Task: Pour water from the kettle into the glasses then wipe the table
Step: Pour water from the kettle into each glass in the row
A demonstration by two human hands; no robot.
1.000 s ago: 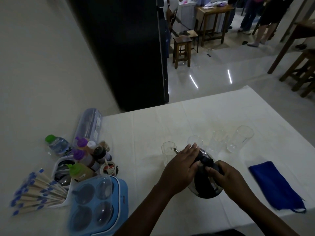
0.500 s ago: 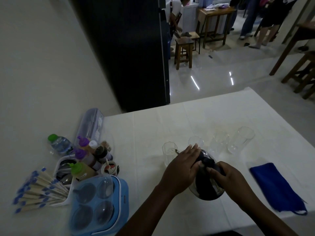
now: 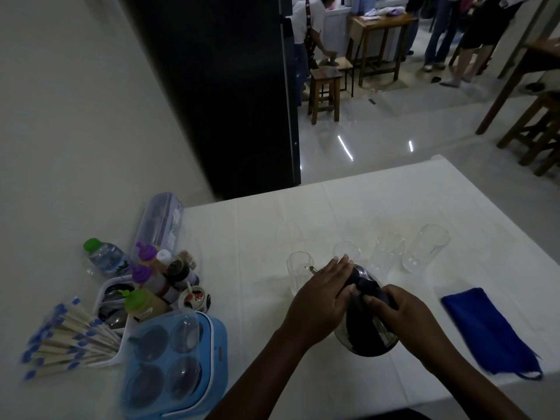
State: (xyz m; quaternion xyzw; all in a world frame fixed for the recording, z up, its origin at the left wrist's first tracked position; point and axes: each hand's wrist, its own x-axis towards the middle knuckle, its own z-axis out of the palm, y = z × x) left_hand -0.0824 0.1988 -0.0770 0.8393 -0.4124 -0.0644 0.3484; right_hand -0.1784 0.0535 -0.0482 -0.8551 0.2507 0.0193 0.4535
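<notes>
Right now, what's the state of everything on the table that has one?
kettle: tilted, spout at the left glass.
left hand: flat on the kettle lid.
right hand: grips the kettle handle.
left glass: upright, fill unclear.
other three glasses: upright, look empty.
cloth: lying untouched, right of the kettle.
bottle: capped.

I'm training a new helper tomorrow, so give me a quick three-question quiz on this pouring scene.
1. Which hand grips the kettle by its handle? A left, B right.
2. How many glasses stand on the table?
3. True or false: the blue cloth lies left of the kettle.
Key: 1 B, the right hand; the left hand rests flat on top of the kettle. 2 Four. 3 False, it lies to the right.
</notes>
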